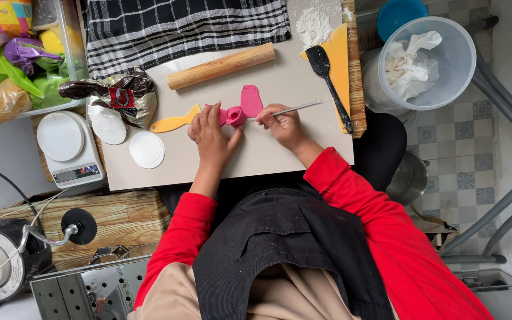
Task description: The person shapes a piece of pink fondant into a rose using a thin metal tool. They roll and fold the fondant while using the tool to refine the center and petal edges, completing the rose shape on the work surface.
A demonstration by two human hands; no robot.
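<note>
Covering pink fondant roll (236, 115), left hand (211, 135)

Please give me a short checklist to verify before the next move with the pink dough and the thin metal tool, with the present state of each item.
1. Left hand steadies the rolled pink dough: ok, fingers touch it.
2. Right hand grips the thin metal tool: ok; the tip is hidden.
3. Flat pink piece joined to the roll: cannot tell.
4. Rolling pin away from the hands: ok, it lies further up the work board.
5. Yellow scraper clear of the dough: ok, it lies beside the left hand.
6. Flour within reach: ok, probably; the pile sits at the board's far corner.
</note>
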